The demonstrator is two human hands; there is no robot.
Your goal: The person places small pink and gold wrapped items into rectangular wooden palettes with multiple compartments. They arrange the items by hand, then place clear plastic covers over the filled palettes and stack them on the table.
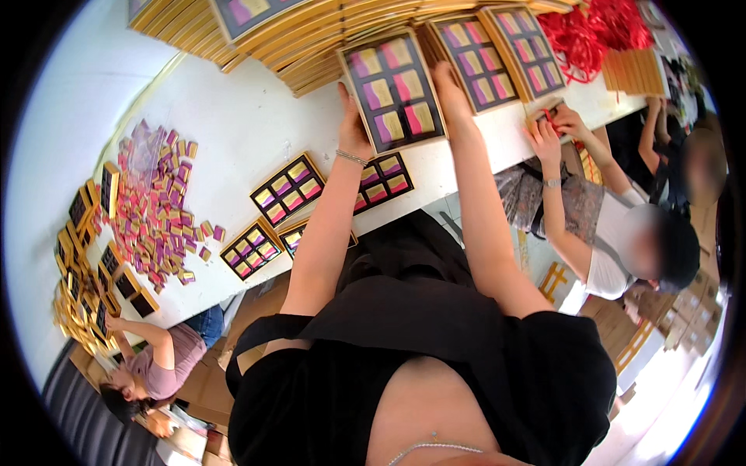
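Between both my hands is a flat gift box (395,93) with a clear lid, its small pink, purple and gold pieces showing in a two-by-three layout. My left hand (353,128) is closed on the box's left edge, and my right hand (451,93) grips its right side. Fingers partly vanish behind the box. Below my left forearm lie black trays filled with the same small pieces; one tray (289,189) is to its left, another (385,183) partly behind it.
Stacked gift boxes (311,58) line the table's far side. More finished boxes (475,58) stand to the right, by red ribbon (598,35). A loose heap of small pieces (159,210) covers the left. Co-workers sit at both sides; one handles red ribbon, another black trays.
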